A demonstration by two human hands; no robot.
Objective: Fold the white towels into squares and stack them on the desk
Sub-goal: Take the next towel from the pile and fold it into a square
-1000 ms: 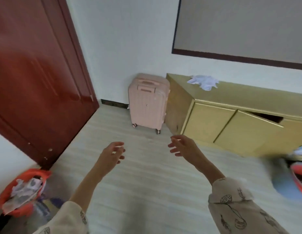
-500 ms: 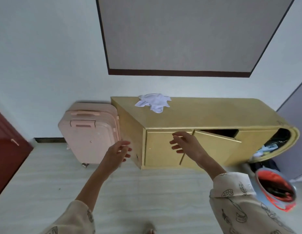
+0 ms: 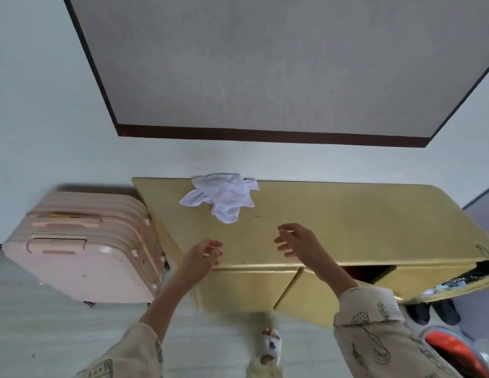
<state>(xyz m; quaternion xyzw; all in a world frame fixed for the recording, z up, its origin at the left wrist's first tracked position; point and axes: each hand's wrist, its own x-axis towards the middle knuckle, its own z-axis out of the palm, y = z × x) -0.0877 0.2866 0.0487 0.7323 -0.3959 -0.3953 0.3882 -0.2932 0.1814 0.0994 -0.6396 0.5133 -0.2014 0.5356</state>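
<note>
Hovering both hands over worktop (image 3: pixel 333 214), L hand (image 3: pixel 203 253) & R hand (image 3: pixel 298 241). Fingers loosely spread, holding nothing. White towels (image 3: pixel 221 197) lie crumpled just beyond.

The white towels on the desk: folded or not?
Not folded: the white towels lie crumpled in a loose heap, corners splayed, on the desk.

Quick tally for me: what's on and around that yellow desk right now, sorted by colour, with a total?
White: 1, the crumpled towel pile on the desk top (number of towels in it unclear)
Yellow: 1, the desk
Pink: 1, the suitcase beside the desk's left end
Orange: 1, the basket on the floor at lower right
Total: 4
</note>
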